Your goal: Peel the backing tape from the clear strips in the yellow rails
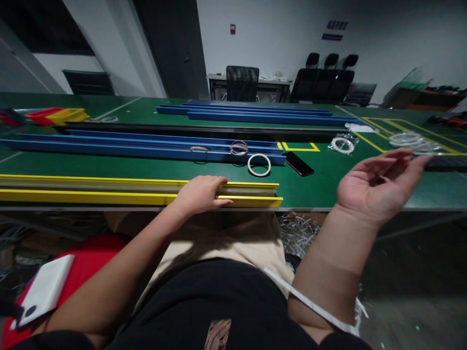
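My left hand (202, 193) is wrapped over a long yellow channel rail (251, 199) that lies along the front edge of the green table, its fingers gripping the rail near the right end. Raised above the table's front edge on the right, my right hand (375, 187) has its palm turned up and its fingers loosely bent and apart; I see nothing in it. A thin white strip (310, 301) runs across my right forearm near the elbow. Beyond the yellow rail lie a white tape roll (259, 165) and a brownish tape roll (239, 148), beside blue rails (146, 148).
A phone (299, 164) and bagged tape rolls (343, 144) lie right of the blue rails. More blue rails (255, 113) and a dark rail (204, 130) are farther back. Yellow and red bins (65, 115) stand far left. Shredded white strips (299, 233) sit below the table edge.
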Demonstrator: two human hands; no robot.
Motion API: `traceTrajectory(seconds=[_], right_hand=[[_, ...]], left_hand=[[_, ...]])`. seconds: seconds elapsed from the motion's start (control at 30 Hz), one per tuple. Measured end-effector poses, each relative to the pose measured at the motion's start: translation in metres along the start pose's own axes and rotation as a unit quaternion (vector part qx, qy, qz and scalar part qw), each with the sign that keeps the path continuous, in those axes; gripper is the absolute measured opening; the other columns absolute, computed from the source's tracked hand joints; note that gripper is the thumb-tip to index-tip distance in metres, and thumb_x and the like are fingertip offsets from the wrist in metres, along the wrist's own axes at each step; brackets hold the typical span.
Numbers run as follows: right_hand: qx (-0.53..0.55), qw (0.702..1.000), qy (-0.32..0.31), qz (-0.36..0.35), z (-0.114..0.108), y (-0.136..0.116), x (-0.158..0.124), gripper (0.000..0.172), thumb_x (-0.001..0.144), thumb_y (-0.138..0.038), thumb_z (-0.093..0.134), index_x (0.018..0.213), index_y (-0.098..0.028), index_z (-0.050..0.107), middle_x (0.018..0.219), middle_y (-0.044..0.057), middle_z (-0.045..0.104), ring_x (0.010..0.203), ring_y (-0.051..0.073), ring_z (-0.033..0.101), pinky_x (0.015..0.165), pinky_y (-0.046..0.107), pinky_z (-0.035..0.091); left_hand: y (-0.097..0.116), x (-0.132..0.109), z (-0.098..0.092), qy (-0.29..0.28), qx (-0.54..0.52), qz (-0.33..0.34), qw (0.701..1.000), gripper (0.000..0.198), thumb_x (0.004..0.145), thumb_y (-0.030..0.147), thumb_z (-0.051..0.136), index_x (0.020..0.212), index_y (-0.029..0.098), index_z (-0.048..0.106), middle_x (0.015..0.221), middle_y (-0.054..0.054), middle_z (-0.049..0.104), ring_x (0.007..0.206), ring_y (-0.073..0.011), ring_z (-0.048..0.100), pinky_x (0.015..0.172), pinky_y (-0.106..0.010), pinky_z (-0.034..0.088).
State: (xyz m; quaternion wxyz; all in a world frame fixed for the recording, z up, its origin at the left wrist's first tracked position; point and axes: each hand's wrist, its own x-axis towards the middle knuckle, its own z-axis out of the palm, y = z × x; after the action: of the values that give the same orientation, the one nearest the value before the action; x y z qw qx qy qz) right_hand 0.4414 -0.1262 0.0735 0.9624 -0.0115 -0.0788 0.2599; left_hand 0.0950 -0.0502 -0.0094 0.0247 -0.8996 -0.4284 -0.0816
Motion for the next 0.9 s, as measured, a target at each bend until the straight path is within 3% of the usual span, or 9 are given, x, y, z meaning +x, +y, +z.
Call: traceTrajectory(seconds=[0.1,0.23,0.37,0.43,0.53,0.67,0.8,0.83,0.9], right_hand=[[-0.033,0.997,-0.048,0.047,0.000,0.000,-0.009,0.015,0.093,-0.020,0.065,0.080,-0.014,0.064,0.082,-0.005,0.066,0.062,-0.001,0.061,0.051,0.009,0.047],[-0.108,0.989,-0.078,0.061,-0.003,0.004,-0.017,0.017,0.088,-0.027,0.071,0.078,-0.018,0.061,0.071,-0.009,0.062,0.046,0.002,0.047,0.039,0.015,0.035],[-0.263,0.940,-0.217,0.020,-0.008,0.015,-0.023,0.020,0.089,-0.038,0.068,0.082,-0.021,0.059,0.064,-0.008,0.057,0.043,0.006,0.047,0.039,0.022,0.033],[-0.390,0.871,-0.298,0.030,-0.012,0.022,-0.028,0.021,0.090,-0.039,0.067,0.083,-0.021,0.060,0.059,-0.007,0.055,0.043,0.009,0.049,0.041,0.024,0.036],[-0.573,0.731,-0.367,0.047,-0.018,0.034,-0.036,0.027,0.091,-0.046,0.066,0.088,-0.019,0.064,0.062,-0.003,0.061,0.049,0.011,0.056,0.048,0.025,0.042],[-0.689,0.578,-0.437,0.022,-0.026,0.048,-0.038,0.033,0.090,-0.053,0.064,0.092,-0.020,0.067,0.072,0.000,0.066,0.062,0.013,0.061,0.057,0.025,0.045],[-0.693,0.419,-0.545,0.216,-0.036,0.053,-0.040,0.032,0.088,-0.052,0.066,0.097,-0.021,0.067,0.079,0.001,0.070,0.067,0.014,0.064,0.059,0.025,0.047],[-0.683,0.392,-0.554,0.270,-0.038,0.053,-0.041,0.032,0.089,-0.052,0.065,0.099,-0.022,0.067,0.080,0.002,0.071,0.067,0.014,0.065,0.059,0.025,0.048],[-0.669,0.370,-0.550,0.336,-0.042,0.053,-0.044,0.032,0.091,-0.051,0.062,0.102,-0.022,0.066,0.079,0.002,0.072,0.064,0.014,0.065,0.058,0.026,0.049]], left_hand=[[0.000,0.000,0.001,0.003,0.003,0.002,1.000,0.066,0.084,0.070,0.057,0.132,0.024,0.057,0.119,-0.009,0.072,0.108,-0.0299,0.067,0.090,-0.038,0.048],[0.000,0.000,0.002,0.007,0.004,0.009,1.000,0.065,0.085,0.070,0.056,0.131,0.024,0.057,0.118,-0.009,0.072,0.107,-0.0294,0.067,0.088,-0.038,0.048],[-0.001,0.000,0.002,0.008,0.011,0.012,1.000,0.064,0.085,0.070,0.056,0.130,0.024,0.057,0.117,-0.008,0.072,0.105,-0.0292,0.067,0.087,-0.038,0.048],[-0.001,0.000,0.003,0.008,0.012,0.014,1.000,0.065,0.085,0.071,0.055,0.130,0.024,0.056,0.117,-0.008,0.072,0.106,-0.0292,0.067,0.087,-0.037,0.048],[-0.001,0.000,0.003,0.011,0.010,0.013,1.000,0.065,0.085,0.071,0.055,0.130,0.024,0.056,0.118,-0.008,0.072,0.106,-0.0292,0.067,0.087,-0.037,0.048],[-0.001,-0.001,0.002,0.010,0.010,0.011,1.000,0.064,0.085,0.071,0.055,0.130,0.025,0.057,0.116,-0.008,0.073,0.105,-0.0289,0.067,0.086,-0.037,0.047],[-0.001,0.000,0.002,0.008,0.016,0.012,1.000,0.064,0.085,0.071,0.055,0.129,0.025,0.057,0.115,-0.008,0.073,0.105,-0.0289,0.067,0.086,-0.037,0.047],[0.000,0.000,0.002,0.008,0.017,0.012,1.000,0.064,0.085,0.071,0.055,0.129,0.024,0.057,0.115,-0.008,0.073,0.104,-0.0289,0.067,0.086,-0.037,0.047],[0.000,0.000,0.002,0.010,0.018,0.014,1.000,0.064,0.085,0.071,0.055,0.129,0.024,0.057,0.114,-0.008,0.073,0.103,-0.0289,0.067,0.085,-0.037,0.047]])
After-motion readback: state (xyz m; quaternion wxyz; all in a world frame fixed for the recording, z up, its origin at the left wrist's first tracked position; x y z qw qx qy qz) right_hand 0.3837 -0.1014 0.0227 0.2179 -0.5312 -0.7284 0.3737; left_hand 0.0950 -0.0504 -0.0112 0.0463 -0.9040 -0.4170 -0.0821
